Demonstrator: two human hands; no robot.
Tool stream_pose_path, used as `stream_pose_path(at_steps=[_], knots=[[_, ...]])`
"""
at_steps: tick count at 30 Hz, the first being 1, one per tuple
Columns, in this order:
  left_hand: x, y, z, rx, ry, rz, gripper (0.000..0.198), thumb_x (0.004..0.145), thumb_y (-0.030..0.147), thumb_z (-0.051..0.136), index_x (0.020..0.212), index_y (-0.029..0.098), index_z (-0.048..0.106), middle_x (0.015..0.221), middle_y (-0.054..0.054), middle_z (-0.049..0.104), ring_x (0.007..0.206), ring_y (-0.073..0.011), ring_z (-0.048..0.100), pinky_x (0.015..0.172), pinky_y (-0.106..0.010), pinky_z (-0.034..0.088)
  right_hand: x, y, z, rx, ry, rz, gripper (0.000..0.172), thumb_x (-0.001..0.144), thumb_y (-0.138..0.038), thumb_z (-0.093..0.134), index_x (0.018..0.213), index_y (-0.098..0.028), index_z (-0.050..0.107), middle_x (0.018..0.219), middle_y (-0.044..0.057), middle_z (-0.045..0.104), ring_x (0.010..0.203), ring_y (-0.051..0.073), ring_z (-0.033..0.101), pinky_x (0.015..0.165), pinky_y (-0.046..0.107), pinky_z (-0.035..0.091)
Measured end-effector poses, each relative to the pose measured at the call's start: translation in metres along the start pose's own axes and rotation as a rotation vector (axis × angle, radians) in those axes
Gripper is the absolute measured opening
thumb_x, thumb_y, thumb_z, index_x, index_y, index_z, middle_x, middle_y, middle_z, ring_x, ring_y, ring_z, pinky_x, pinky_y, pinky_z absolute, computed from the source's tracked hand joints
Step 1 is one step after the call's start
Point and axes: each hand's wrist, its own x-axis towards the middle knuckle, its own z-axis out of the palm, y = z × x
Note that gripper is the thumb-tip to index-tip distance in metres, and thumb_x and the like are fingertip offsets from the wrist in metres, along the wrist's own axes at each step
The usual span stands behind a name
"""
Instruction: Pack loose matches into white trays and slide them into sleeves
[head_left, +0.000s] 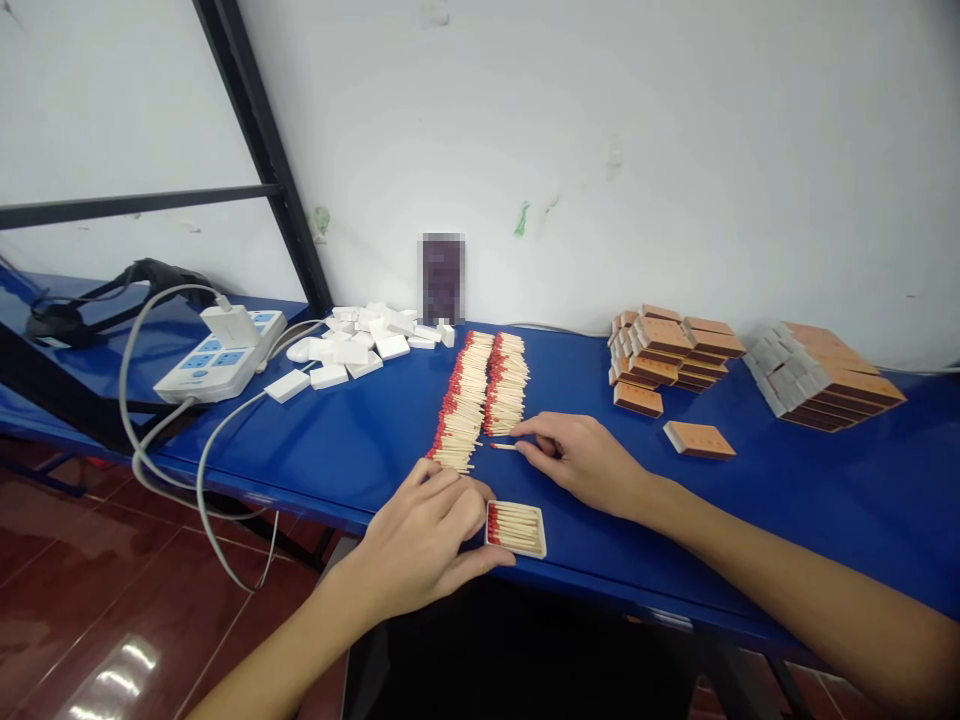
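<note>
Through my camera at twelve o'clock I get a white tray [543, 532] and red-headed, straw-coloured matches [461, 400], white boxes [351, 352] at eleven, orange-topped matchboxes [664, 335] at one, blue tabletop [352, 430].

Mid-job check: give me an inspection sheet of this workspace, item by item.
Surface: blue table, piles and stacks spread across it.
Job's things: two rows of loose matches; white tray holding matches, heads left; a single match apart.
Clutter: white blocks piled left; matchbox stacks and a lone matchbox right.
Hands: left hand holds the tray's left end; right hand at the single match's plain end, grip unclear.
Cables: white cables near the power strip, dropping below the table edge.
Surroundings: scuffed wall, black frame, red tiled floor; blurred dark object, unidentifiable.
</note>
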Motion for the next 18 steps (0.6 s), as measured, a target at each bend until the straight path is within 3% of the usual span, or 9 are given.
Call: stream_pose_path(at_steps=[5,10,18], knots=[[-0.0026,-0.0003,0.0018,-0.034,0.041,-0.020,0.033,0.098,0.046,0.053,0.081,0.020,0.042,0.095,-0.002,0.071,0.072,-0.0136,0.060,0.074,-0.034,0.031,0.0002,-0.0022,-0.0014,0.008,-0.014,0.012,0.025,0.095,-0.027,0.051,0.108,-0.018,0.070,0.068,0.000,0.057,0.064,0.014,0.051,0.063,0.027,0.038],[-0.0021,0.0000,0.0035,-0.025,0.100,-0.017,0.036,0.096,0.046,0.058,0.078,0.020,0.041,0.089,0.000,0.072,0.063,-0.0117,0.057,0.075,-0.033,0.034,0.0002,-0.0023,-0.0019,0.001,-0.024,0.013,0.026,0.095,-0.027,0.050,0.108,-0.018,0.070,0.070,0.000,0.058,0.064,0.014,0.052,0.064,0.027,0.038],[-0.0035,-0.0017,0.0060,-0.029,0.120,-0.019,0.033,0.093,0.043,0.062,0.077,0.020,0.043,0.087,-0.001,0.071,0.078,-0.0154,0.067,0.076,-0.030,0.044,-0.0009,0.0011,0.0013,0.001,-0.005,-0.008,0.022,0.095,-0.027,0.052,0.105,-0.018,0.070,0.068,0.000,0.058,0.062,0.013,0.052,0.062,0.025,0.037]])
